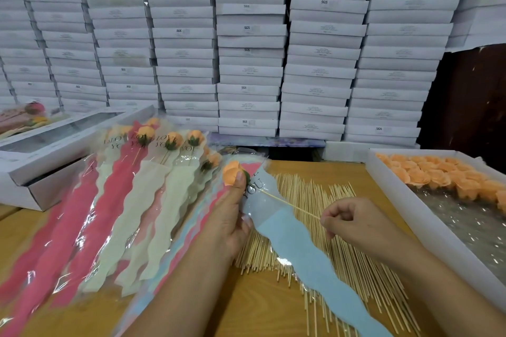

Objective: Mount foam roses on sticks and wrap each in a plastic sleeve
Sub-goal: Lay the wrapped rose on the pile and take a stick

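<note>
Orange foam rose (pixel 232 172) is sitting mid-tabletop toward the far edge, gripped by the left hand (pixel 230 216), thumb pressing along its side, fingers curling round underneath. A thin stick (pixel 290 206) is running from the rose's green base out to the right hand (pixel 353 223), whose fingertips are pinching its free end, the other fingers curling in loosely. Rose and stick are hovering over a blue plastic sleeve (pixel 301 243) that is lying diagonally toward the near edge, printed lettering near its top. Under the sleeve a pile of bare sticks (pixel 342 254) is spreading across the right half of the wooden tabletop (pixel 260 306). More empty sleeves (pixel 175 252), blue and pink, are stacking just left of the left forearm. Further left, finished wrapped roses (pixel 153 172) in pink and cream sleeves are fanning out from the far-left area toward the near-left corner, orange heads pointing to the far edge. A white tray (pixel 405 208) along the right edge is holding loose orange roses (pixel 443 175) at its far end, crinkled clear film over the rest. At the far-left corner, a windowed white gift box (pixel 54 145) is resting on another open box. Behind the tabletop, stacked white boxes (pixel 252 44) are walling off the whole back of the room, with dark wood panelling (pixel 471 101) showing at the right.
</note>
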{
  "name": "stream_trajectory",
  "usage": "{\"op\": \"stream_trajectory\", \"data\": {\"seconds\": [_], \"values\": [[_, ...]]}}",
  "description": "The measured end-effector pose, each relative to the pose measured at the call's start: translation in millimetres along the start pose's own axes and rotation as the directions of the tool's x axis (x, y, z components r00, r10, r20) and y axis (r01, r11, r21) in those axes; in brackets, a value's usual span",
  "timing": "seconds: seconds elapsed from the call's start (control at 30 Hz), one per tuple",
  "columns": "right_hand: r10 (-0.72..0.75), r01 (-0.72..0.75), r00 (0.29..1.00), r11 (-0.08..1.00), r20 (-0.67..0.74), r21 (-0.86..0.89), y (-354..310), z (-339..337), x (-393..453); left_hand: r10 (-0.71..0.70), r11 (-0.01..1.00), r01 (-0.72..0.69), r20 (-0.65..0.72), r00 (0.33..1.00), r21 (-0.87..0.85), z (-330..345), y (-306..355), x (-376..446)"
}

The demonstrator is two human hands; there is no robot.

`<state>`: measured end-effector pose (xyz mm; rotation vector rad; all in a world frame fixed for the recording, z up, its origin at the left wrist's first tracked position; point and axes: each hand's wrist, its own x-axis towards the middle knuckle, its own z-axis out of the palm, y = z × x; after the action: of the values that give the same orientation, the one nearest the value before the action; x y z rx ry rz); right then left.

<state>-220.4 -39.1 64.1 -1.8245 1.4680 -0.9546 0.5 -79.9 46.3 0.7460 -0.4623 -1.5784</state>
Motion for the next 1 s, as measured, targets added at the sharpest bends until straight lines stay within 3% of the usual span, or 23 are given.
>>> {"op": "stream_trajectory", "data": {"seconds": [0.53,0.63,0.73,0.83,1.0], "values": [[-0.008,0.008,1.0,1.0,0.004,-0.015,1.3,1.6,0.7,-0.02,1.0,0.019,-0.02,1.0,-0.007,-1.0,-0.6,0.1],[-0.009,0.009,1.0,1.0,0.001,-0.01,2.2,0.3,1.0,-0.012,0.981,0.019,-0.041,0.999,0.194,-5.0,-2.7,2.7],[-0.01,0.01,1.0,1.0,-0.008,-0.005,3.3,-1.5,1.8,0.045,0.84,0.04,-0.142,0.989,0.542,-9.2,-5.1,0.7],[-0.001,0.001,1.0,1.0,-0.012,-0.008,4.1,-1.9,3.1,0.204,0.616,-0.044,-0.105,0.973,0.787,-12.9,-5.6,-2.1],[0.002,-0.003,1.0,1.0,-0.023,-0.006,5.1,-2.6,4.2,0.338,0.346,-0.154,0.03,0.941,0.926,-9.6,-7.6,-4.3]]}}
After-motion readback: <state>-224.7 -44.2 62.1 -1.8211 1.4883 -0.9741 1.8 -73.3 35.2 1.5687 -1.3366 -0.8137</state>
